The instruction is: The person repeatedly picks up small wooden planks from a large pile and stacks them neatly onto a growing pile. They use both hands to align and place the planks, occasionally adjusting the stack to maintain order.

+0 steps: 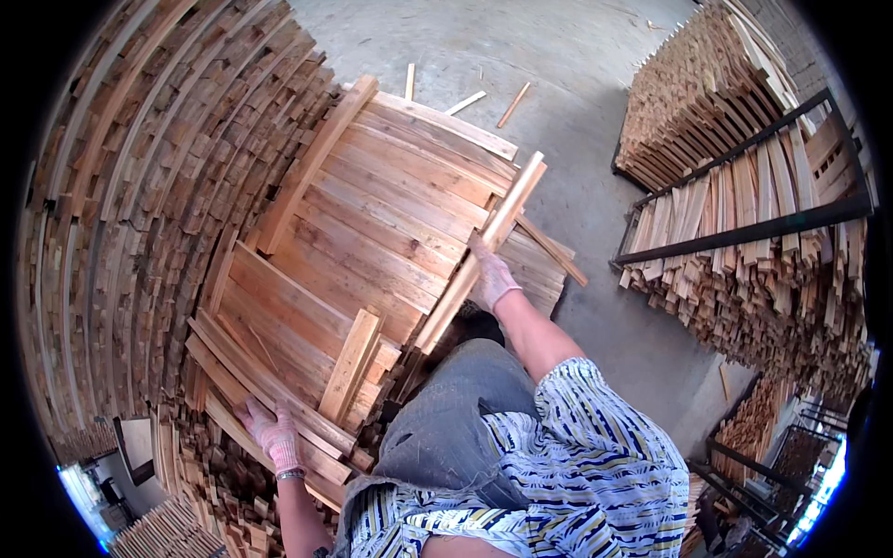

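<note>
My right hand (490,277), in a pale work glove, grips a long pale wooden slat (493,234) that slants up to the right over a stack of flat boards (391,205). My left hand (273,432), also gloved, rests on the near left edge of lower layered boards (279,325), fingers curled over the edge. A short thick block (350,365) lies on the stack between my hands. My grey trousers and striped shirt fill the lower middle.
A tall wall of stacked timber ends (139,214) curves along the left. On the right, slats fill a black metal rack (744,228), with another pile (698,102) behind. Loose sticks (465,100) lie on the concrete floor (558,56). More racks (763,446) stand lower right.
</note>
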Tool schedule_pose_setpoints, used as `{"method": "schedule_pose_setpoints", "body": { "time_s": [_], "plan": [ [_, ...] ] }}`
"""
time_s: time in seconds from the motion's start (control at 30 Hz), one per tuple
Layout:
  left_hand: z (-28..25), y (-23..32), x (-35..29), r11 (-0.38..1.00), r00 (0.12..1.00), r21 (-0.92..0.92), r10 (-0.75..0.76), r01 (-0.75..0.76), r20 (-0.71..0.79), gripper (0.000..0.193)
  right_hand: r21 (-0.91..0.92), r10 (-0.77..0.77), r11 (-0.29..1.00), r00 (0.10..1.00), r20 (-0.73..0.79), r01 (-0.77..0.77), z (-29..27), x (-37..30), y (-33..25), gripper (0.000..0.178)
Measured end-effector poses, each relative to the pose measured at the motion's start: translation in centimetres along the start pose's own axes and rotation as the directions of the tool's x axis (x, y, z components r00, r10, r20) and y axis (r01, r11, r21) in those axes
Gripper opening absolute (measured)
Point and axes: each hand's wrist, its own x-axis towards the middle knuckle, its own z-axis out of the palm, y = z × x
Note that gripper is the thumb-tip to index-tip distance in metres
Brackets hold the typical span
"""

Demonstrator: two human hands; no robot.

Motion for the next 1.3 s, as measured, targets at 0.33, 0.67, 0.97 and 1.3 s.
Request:
{"method": "schedule_pose_setpoints", "body": {
  "time_s": [0.33,0.67,0.97,1.3],
  "plan": [
    [-0.1,1.1,0.1,0.992,0.999,0.129,-0.001,0.008,-0.053,0.075,-0.067,0.018,0.998,1.000,0.013,-0.017,1.4,2.5,2.5,0.076],
    [0.1,0.6,0.2,0.989,0.999,0.147,-0.017,0.020,-0.027,0.075,-0.561,-0.374,0.721,0.910,0.178,0.406,1.9,-1.8,-7.8,0.078],
    [-0.1,1.1,0.1,0.986,0.999,0.161,-0.037,0.039,-0.012,0.073,-0.398,0.122,-0.794,0.762,0.636,0.460,9.4,0.3,-11.1,0.064],
    [0.6,0.3,0.2,0.985,0.995,0.168,0.040,-0.025,-0.086,0.069,-0.134,0.372,-0.682,0.499,0.783,0.719,7.0,3.7,-12.3,0.052]
  ]
}}
